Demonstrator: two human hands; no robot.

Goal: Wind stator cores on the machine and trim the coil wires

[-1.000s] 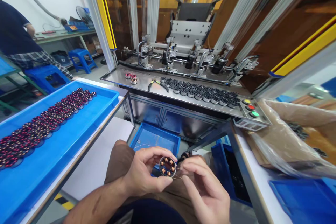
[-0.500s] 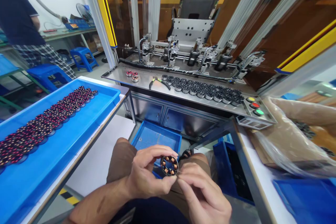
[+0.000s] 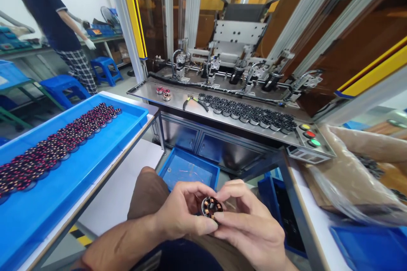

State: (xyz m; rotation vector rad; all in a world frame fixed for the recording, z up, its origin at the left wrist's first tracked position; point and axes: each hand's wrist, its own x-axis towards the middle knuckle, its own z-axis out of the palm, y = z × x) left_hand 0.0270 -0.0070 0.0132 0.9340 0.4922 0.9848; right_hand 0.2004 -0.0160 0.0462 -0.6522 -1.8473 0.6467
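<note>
Between my hands, above my lap, is a round motor stator [image 3: 206, 211] with copper coils inside a metal ring. My left hand [image 3: 186, 209] is closed around its left side, thumb below and fingers above. My right hand [image 3: 251, 220] grips the right side, with thumb and fingertips on the rim. Part of the ring is hidden by my fingers. Ahead on the metal ledge, several black unwound stators [image 3: 248, 112] stand in rows. Green-handled cutters [image 3: 194, 100] and a few wound stators [image 3: 166, 96] lie to their left.
On my left, a blue tray [image 3: 104, 142] holds many wound stators. A blue bin [image 3: 178, 165] with wire scraps is below. Control buttons [image 3: 309, 134] and a plastic-lined box [image 3: 343, 165] are at the right. A co-worker [image 3: 60, 21] stands far left.
My right hand has moved up from below the stator onto its right side. The stator has shifted slightly right and tilted. The co-worker has moved right.
</note>
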